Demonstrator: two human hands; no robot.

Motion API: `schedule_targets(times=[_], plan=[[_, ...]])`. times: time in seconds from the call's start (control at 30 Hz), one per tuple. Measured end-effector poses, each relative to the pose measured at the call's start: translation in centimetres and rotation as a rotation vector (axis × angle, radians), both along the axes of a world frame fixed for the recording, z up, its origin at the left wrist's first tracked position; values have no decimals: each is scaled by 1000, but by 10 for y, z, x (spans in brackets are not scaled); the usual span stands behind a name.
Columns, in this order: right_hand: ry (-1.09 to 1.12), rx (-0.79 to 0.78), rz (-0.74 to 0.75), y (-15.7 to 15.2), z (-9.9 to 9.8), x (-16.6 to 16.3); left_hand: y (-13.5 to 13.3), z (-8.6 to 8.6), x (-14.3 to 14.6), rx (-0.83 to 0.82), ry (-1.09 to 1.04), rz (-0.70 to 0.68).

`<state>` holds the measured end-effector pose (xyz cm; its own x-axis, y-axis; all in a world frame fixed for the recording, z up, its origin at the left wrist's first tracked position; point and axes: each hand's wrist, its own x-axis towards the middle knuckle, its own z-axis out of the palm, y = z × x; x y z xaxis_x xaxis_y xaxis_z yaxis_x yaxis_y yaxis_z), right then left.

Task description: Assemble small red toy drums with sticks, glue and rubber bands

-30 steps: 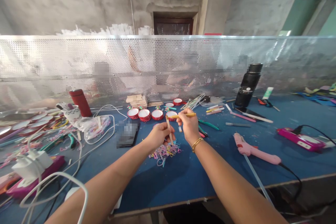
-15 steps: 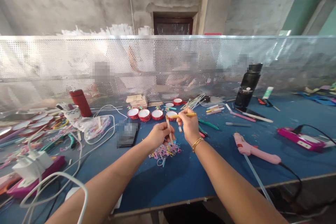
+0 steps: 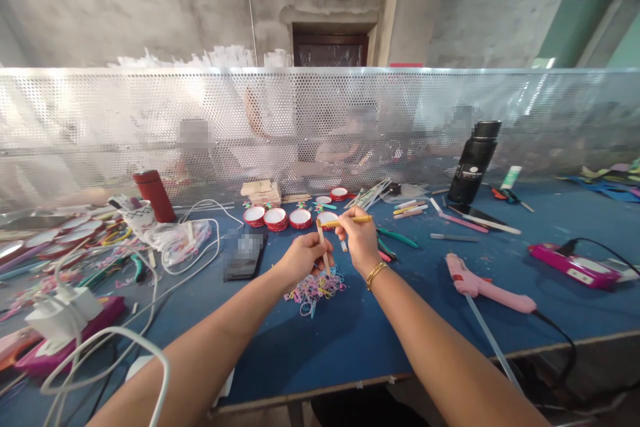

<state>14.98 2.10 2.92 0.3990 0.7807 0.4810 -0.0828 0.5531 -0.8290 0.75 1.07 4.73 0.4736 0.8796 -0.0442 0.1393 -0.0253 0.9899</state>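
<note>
My left hand (image 3: 301, 260) is closed around a flat wooden stick (image 3: 321, 233), which leans upward from its fingers. A yellow marker (image 3: 330, 221) lies nearly level in the closed fingers of my right hand (image 3: 361, 241). The marker's tip meets the upper end of the stick; whether it presses on it I cannot tell. Under my left hand is a tangled pile of small pastel loops (image 3: 315, 295). Just beyond both hands stand several small red drum-like discs with white tops (image 3: 300, 217), one partly hidden by the marker. A cap-like white piece (image 3: 344, 247) lies by my right hand.
To the right are a pink glue gun (image 3: 487, 288), a black bottle (image 3: 473, 167) and a magenta power strip (image 3: 573, 265). On the left stand a red flask (image 3: 155, 197) and white cables (image 3: 163, 360). A phone (image 3: 245, 257) lies left of my hands. A perforated metal screen (image 3: 320, 100) borders the back.
Almost nothing differs. The marker in my right hand has shifted very slightly at the stick's upper end, while my left hand stays in place.
</note>
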Motion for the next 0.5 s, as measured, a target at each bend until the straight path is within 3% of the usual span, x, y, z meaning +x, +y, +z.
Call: schedule_targets(times=[0.5], plan=[[18,0,-10,2,-2,1,1,-1,0,19,5,-7]])
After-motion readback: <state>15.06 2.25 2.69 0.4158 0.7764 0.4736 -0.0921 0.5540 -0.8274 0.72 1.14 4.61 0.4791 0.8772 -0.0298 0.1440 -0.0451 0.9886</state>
